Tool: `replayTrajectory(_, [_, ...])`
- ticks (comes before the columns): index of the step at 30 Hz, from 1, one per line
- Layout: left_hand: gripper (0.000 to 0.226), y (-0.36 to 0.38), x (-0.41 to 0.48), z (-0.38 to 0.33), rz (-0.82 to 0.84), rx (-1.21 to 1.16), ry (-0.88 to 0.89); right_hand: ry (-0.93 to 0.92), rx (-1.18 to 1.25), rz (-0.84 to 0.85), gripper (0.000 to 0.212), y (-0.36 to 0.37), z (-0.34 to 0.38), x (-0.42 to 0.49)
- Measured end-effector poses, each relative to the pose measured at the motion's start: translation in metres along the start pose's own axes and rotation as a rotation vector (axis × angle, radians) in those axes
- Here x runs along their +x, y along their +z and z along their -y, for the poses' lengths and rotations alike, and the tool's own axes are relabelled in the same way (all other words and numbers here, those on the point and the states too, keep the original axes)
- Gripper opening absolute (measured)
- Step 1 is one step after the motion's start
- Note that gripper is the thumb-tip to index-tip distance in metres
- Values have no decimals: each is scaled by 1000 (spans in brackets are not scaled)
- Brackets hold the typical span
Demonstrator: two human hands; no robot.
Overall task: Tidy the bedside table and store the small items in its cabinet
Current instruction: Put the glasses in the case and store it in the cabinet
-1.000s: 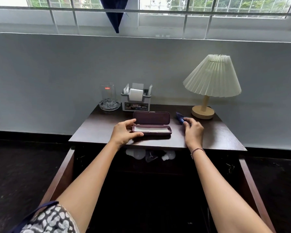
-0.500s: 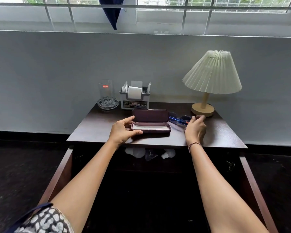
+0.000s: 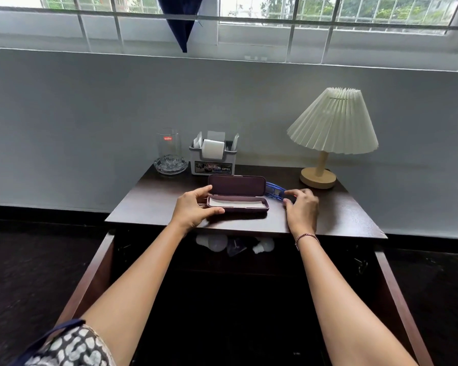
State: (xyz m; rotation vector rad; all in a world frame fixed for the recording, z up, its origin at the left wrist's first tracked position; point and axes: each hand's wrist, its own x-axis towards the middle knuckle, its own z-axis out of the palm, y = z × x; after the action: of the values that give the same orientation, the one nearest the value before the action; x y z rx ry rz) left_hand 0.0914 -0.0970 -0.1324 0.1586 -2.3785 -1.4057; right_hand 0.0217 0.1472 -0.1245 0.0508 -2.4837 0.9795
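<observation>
Landmark: the open dark maroon hard-shell spectacle case [image 3: 238,198], lying near the front edge of the dark brown wooden bedside table [image 3: 154,196], lid raised toward the wall, a pale lining showing in its tray.
Left hand: the left hand [image 3: 193,208] cups the left end of the case, thumb along its front side, fingers curved round the back corner by the lid hinge; it touches the case.
Right hand: the right hand [image 3: 300,207] is just right of the case, palm down, fingers curled around the far end of the blue translucent-framed glasses [image 3: 274,192]; a thin red thread band circles the wrist.
Glasses: they lie just beside the right end of the case, outside it, partly hidden by the lid and by the fingers; whether they rest on the table or are lifted cannot be told.
Behind the case: a white plastic organiser box with a printed label [image 3: 214,161], holding a white roll and paper slips.
Behind and left of the case: a clear drinking glass with a red label [image 3: 168,146], standing in a clear cut-glass dish [image 3: 171,166].
Behind and right of the case: a lamp with a cream pleated shade and round pale wooden base [image 3: 333,122].
Below the case: the open cabinet [image 3: 249,286] with both doors swung out; white bulb-like items [image 3: 213,241] lie just under the tabletop edge.
</observation>
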Motion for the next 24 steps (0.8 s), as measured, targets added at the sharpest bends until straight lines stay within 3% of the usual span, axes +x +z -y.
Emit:
replayTrajectory(6, [81, 0, -1, -1, 10, -19, -11, 81, 5, -87, 24, -4, 4, -3])
replayTrajectory(9, [79, 0, -1, -1, 3, -6, -9, 112, -45, -54, 38, -4, 5, -1])
replayTrajectory(13, [79, -1, -1, -2, 4, 12, -4, 94, -164, -29, 28, 0, 5, -1])
replayTrajectory(16, [79, -1, 0, -1, 4, 10, -6, 92, -82, -99, 27, 1, 3, 0])
replayTrajectory(20, [80, 0, 0, 1, 1, 7, -9, -128, 258, -229, 16, -4, 1, -1])
replayTrajectory(24, [80, 1, 0, -1, -8, 17, -11, -393, 321, -103, 12, -4, 1, -7])
